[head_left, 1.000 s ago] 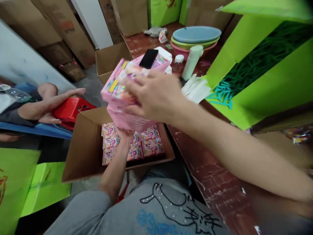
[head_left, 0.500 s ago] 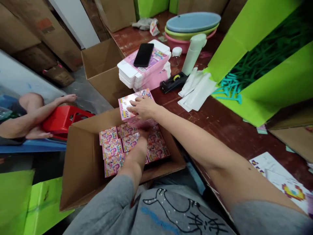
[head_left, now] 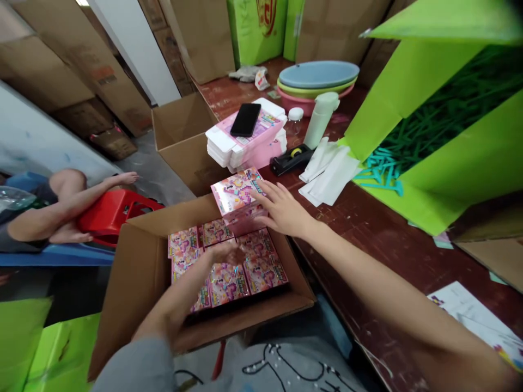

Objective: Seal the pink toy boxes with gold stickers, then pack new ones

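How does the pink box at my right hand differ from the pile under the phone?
The box is at the right hand, by the far corner of the carton; the pile is on the table.
The pile shows white flaps; the box shows none.
The phone lies on the pile, not the box.
Both have pink print.

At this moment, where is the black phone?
In the head view, the phone lies upper centre, on the stack of pink cartons, left of the white-capped bottle.
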A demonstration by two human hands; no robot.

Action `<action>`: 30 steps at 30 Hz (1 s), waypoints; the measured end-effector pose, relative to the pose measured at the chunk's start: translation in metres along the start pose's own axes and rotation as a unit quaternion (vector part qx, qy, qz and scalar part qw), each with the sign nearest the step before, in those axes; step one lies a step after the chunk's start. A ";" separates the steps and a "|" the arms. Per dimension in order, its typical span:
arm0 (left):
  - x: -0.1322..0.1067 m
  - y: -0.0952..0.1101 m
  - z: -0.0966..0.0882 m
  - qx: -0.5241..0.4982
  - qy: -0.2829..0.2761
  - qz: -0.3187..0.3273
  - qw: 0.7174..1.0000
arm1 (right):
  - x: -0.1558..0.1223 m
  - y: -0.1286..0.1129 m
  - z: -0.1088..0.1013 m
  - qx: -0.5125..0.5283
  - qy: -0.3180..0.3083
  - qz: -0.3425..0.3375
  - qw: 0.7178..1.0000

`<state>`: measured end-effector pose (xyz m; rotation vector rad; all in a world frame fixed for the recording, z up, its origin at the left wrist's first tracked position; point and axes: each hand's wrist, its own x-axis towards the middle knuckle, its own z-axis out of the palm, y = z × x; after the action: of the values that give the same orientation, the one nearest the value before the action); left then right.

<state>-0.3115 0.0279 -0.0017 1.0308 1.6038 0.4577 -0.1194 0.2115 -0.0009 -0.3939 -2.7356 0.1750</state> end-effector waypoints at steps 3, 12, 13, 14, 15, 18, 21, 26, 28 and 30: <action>-0.006 0.024 -0.042 0.018 -0.091 0.007 0.996 | -0.061 0.014 -0.008 0.023 0.031 0.072 0.997; 0.132 0.230 -0.149 0.233 0.450 0.173 0.844 | -0.132 -0.012 0.027 0.037 -0.033 0.179 0.983; 0.146 0.240 -0.151 0.247 0.458 0.118 0.846 | -0.145 -0.011 0.024 0.026 -0.034 0.192 0.980; 0.156 0.246 -0.152 0.252 0.466 0.071 0.845 | -0.161 -0.010 0.021 0.015 -0.030 0.206 0.978; 0.162 0.250 -0.152 0.251 0.475 0.042 0.842 | -0.179 -0.007 0.019 0.003 -0.019 0.222 0.975; 0.164 0.259 -0.153 0.247 0.497 0.041 0.831 | -0.233 0.002 0.015 -0.026 0.030 0.269 0.962; 0.153 0.275 -0.145 0.256 0.504 0.085 0.820 | -0.261 0.005 0.016 -0.040 0.068 0.294 0.952; 0.149 0.305 -0.104 0.262 0.474 0.184 0.820 | -0.254 -0.001 0.012 -0.041 0.060 0.313 0.947; 0.158 0.306 -0.076 0.237 0.419 0.226 0.847 | -0.249 -0.002 0.009 -0.037 0.061 0.312 0.947; 0.173 0.304 -0.041 0.191 0.337 0.248 0.888 | -0.249 -0.002 0.008 -0.037 0.062 0.309 0.948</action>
<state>-0.2350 0.3425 0.1368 1.7329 2.0866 0.9503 0.0990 0.1361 -0.0929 -1.2322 -2.4117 0.1995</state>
